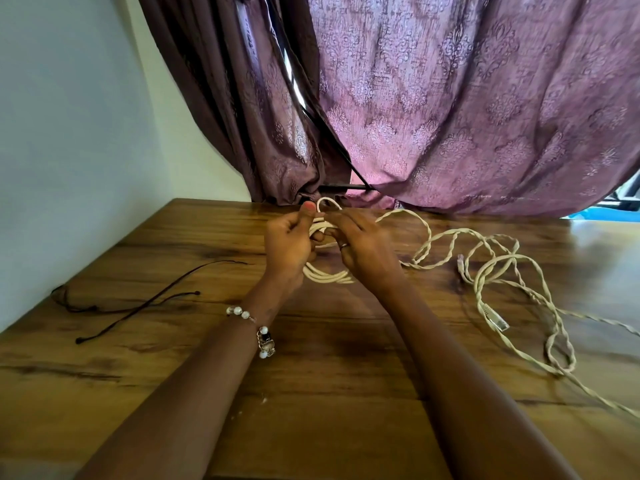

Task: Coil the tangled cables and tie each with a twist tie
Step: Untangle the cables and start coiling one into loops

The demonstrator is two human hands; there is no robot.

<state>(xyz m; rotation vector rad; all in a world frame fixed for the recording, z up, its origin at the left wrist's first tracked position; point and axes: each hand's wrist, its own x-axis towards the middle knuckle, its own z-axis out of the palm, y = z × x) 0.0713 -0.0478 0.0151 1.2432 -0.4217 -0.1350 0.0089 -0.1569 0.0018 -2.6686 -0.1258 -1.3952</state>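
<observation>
A cream-white cable is partly wound into a small coil point(327, 276) held above the wooden table point(311, 393). My left hand point(289, 245) grips the coil's left side, thumb up against a loop at the top. My right hand point(363, 249) holds the coil's right side, fingers over the strands. The cable's loose, twisted length point(485, 271) runs off to the right in tangled loops, with a plug end point(493, 317) lying flat. Thin dark ties point(138, 303) lie on the table at the left.
A purple patterned curtain point(450, 116) hangs down to the table's far edge. A pale wall point(69, 133) borders the table on the left. The cable's tail trails off the table's right side.
</observation>
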